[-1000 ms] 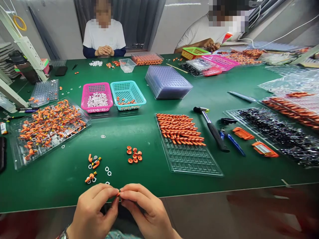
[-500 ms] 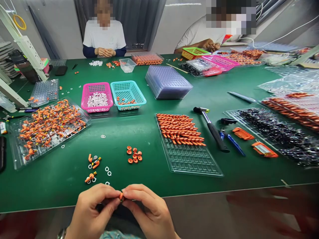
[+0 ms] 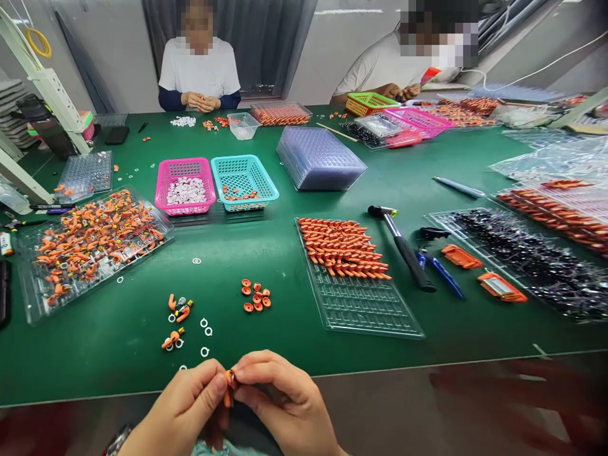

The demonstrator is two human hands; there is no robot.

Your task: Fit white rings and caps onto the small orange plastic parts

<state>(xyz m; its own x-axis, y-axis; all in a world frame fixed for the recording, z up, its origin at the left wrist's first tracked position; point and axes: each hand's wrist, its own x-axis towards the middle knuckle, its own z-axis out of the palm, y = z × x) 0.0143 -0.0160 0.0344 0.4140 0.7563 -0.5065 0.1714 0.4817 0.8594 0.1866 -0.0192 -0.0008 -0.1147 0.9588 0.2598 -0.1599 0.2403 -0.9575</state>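
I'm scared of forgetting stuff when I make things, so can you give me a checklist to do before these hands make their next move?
1. Orange piece held: ok, at the fingertips of the left hand and right hand.
2. Piece put together properly: cannot tell, fingers hide some of it.
3. Little orange cups nearby: ok, grouped on the table beyond the hands.
4. Loose white rings gathered together: not ok, they're scattered about.
5. Hammer away from fingers: ok, it lies right of the clear tray.
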